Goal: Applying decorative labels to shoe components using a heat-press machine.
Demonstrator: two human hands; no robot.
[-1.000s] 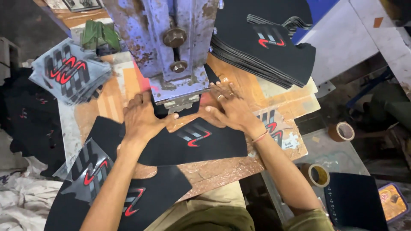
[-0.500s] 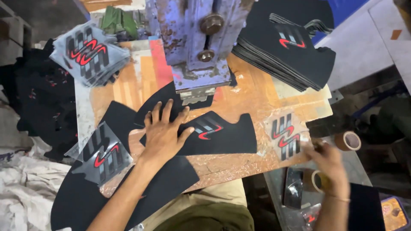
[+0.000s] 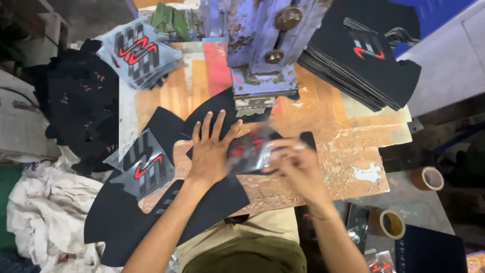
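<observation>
Holding the black fabric piece (image 3: pixel 222 108) flat with the left hand (image 3: pixel 211 151), fingers spread wide and palm down, holding nothing, while the right hand (image 3: pixel 298 169) brings a clear transfer sheet (image 3: pixel 250 149) with a red and grey emblem over it. The right hand is blurred, fingers look curled onto the sheet's edge, so I'd say it's pinching it, but can't tell how tight. The piece sits on the tabletop (image 3: pixel 348 146) right under the blue press head (image 3: pixel 262 55). To do this bit well, I reckon you keep the fabric pinned so it doesn't creep, lay the sheet down square and flat, and get fingers out from under the press. As for containers, there really aren't any bins or trays here; stuff just sits in stacks: finished black pieces (image 3: pixel 364 60) piled at the far right, more transfer sheets (image 3: pixel 136 50) stacked far left, another sheet (image 3: pixel 144 164) lying near the left hand. Two tape rolls (image 3: pixel 427 178) sit off to the right, apart from the work.
</observation>
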